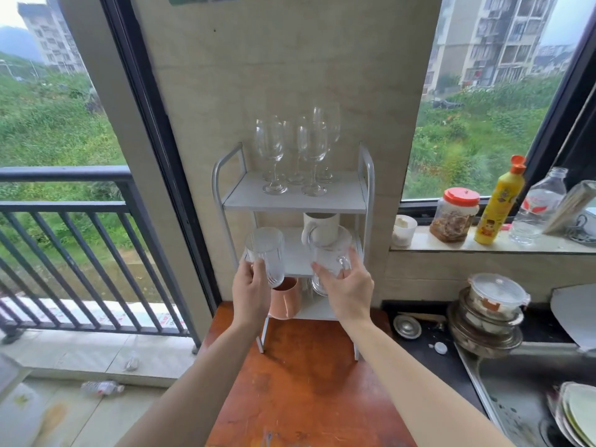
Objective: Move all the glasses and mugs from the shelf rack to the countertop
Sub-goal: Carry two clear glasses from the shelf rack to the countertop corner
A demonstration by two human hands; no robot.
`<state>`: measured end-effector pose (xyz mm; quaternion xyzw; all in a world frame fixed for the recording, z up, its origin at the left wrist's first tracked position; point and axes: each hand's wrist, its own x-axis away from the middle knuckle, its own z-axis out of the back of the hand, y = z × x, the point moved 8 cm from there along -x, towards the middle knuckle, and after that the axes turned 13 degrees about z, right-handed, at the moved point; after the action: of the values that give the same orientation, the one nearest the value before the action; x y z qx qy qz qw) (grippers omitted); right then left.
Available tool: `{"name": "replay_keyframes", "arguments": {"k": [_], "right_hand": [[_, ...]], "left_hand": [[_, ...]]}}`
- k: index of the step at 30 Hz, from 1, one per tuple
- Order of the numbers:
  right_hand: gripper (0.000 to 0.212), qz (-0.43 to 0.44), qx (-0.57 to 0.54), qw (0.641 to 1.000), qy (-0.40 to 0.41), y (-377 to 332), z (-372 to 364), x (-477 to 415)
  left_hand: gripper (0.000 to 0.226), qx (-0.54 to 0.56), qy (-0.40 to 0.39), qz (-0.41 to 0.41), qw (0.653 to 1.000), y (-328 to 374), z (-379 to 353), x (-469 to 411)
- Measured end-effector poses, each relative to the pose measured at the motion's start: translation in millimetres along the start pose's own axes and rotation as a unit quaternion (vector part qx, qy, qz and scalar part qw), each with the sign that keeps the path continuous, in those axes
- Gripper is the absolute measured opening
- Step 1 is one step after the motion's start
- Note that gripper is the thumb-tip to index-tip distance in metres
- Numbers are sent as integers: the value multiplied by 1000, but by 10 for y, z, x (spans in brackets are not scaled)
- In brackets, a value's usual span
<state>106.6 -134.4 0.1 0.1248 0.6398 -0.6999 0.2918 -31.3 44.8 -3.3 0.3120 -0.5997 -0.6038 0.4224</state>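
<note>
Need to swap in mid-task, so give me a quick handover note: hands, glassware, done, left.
Left hand grips a ribbed tumbler; right hand grips a clear glass mug, both held in front of the rack's middle shelf.
On the rack: wine glasses on top, white mug in the middle, copper cup and a clear glass at the bottom.
Done: nothing seen on the countertop yet.
Left: set these two down, then move the rest.

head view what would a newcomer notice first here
Both hands are in front of the white metal shelf rack: the left hand grips a ribbed clear glass tumbler, the right hand a clear glass mug with a handle. A cluster of tall clear wine glasses stands on its top shelf.
</note>
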Motion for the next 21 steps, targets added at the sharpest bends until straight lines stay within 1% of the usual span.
{"name": "replay_keyframes", "arguments": {"k": [2, 5, 7, 10, 12, 14, 17, 18, 20, 21], "right_hand": [[83, 5, -8, 1000, 7, -26, 135, 147], [68, 11, -11, 1000, 3, -11, 369, 377], [74, -2, 2, 1000, 8, 59, 549, 540], [85, -24, 46, 998, 28, 198, 914, 767], [85, -31, 85, 995, 50, 215, 1230, 892], [80, -35, 132, 987, 81, 202, 1598, 1018], [63, -61, 208, 969, 123, 206, 2197, 1270], [62, -74, 231, 959, 143, 210, 2416, 1381], [65, -103, 255, 942, 195, 192, 2856, 1659], [73, -113, 259, 934, 221, 166, 3042, 1796]], "left_hand": [[35, 0, 4, -23, 1000, -71, 18, 181], [33, 2, -2, -52, 999, -174, -33, 450], [34, 12, -26, -79, 996, -219, -123, 619], [35, 1, -83, -114, 990, -324, -368, 851], [37, -17, -118, -113, 986, -434, -593, 968], [37, -35, -157, -112, 981, -532, -862, 1107], [39, -54, -228, -100, 967, -676, -1296, 1388], [38, -58, -256, -103, 960, -711, -1451, 1516], [35, -58, -313, -113, 941, -757, -1767, 1842], [34, -54, -337, -114, 933, -774, -1900, 1997]]}}
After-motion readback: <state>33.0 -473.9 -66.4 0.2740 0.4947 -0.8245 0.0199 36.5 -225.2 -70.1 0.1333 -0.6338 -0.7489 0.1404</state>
